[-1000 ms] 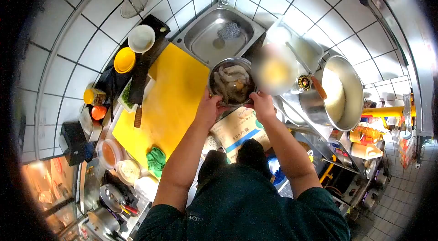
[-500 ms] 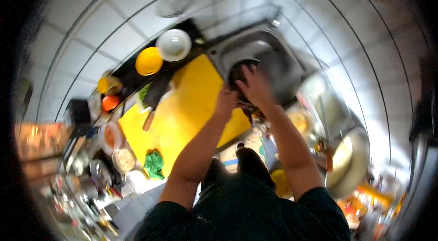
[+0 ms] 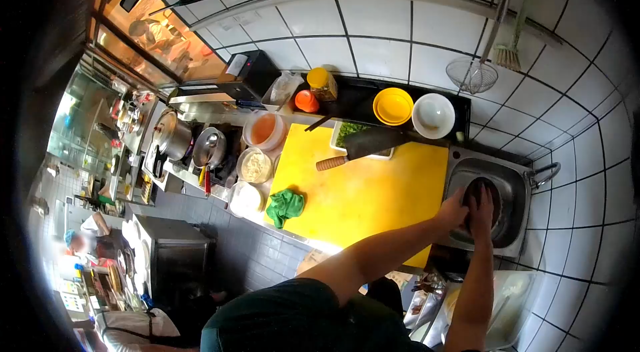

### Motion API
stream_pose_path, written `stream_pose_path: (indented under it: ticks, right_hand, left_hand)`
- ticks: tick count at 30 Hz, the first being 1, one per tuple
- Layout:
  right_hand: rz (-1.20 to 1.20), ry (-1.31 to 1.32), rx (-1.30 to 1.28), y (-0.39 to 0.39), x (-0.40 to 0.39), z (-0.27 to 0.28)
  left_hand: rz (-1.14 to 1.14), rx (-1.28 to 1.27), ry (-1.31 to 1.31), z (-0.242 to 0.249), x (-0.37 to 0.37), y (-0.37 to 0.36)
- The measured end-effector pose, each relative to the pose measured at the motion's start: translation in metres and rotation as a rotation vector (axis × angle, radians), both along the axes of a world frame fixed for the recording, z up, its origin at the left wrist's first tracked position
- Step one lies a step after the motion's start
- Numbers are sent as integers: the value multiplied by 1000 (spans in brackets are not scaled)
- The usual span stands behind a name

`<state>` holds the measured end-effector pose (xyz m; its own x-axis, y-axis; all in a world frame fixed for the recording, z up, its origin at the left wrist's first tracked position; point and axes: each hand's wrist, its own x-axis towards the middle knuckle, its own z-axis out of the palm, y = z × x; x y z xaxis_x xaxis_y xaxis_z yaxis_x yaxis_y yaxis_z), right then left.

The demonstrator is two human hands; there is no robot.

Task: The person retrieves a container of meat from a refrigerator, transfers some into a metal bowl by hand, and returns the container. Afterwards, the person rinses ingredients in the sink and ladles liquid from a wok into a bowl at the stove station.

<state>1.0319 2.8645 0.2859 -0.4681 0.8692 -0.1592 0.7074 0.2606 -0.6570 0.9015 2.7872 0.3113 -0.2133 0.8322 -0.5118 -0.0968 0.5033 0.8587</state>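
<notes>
A dark round bowl-like vessel (image 3: 488, 187) is held tilted in the steel sink (image 3: 514, 235); its exact kind is hard to tell. At its near left edge, my left hand (image 3: 454, 210) has its fingers closed on the rim. My right hand (image 3: 480, 217) presses against the dark vessel, fingers reaching over it and partly hidden in its shadow. Left of the sink lies the yellow cutting board (image 3: 360, 202). A cleaver (image 3: 373, 143) with a wooden handle rests across a white tray of chopped greens (image 3: 347, 132) at the board's back edge.
A green cloth (image 3: 285, 208) lies on the board's left corner. Yellow bowls (image 3: 393, 107) and a white bowl (image 3: 433, 116) stand on the back ledge. Food tubs (image 3: 255, 165) line the board's left side. A wire strainer (image 3: 472, 77) hangs above. Another person (image 3: 90, 235) is far left.
The camera view has swung, so the sink now appears at the right and the kitchen at left shows. My right hand's spread fingers have come down onto the dark vessel; my left stays at its edge.
</notes>
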Motion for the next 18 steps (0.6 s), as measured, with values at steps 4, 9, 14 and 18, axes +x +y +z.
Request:
stream_pose_path:
  ticks: [4, 9, 14, 18]
  right_hand:
    - [63, -178, 206, -7, -11, 29]
    - [-92, -247, 554, -34, -14, 70]
    - [-387, -49, 43, -85, -3, 67]
    - [-489, 410, -366, -157, 8, -14]
  left_hand:
    - [132, 200, -458, -41, -5, -16]
    - [139, 164, -540, -44, -28, -36]
    - [116, 97, -578, -8, -78, -99]
    - [-12, 63, -411, -11, -125, -153]
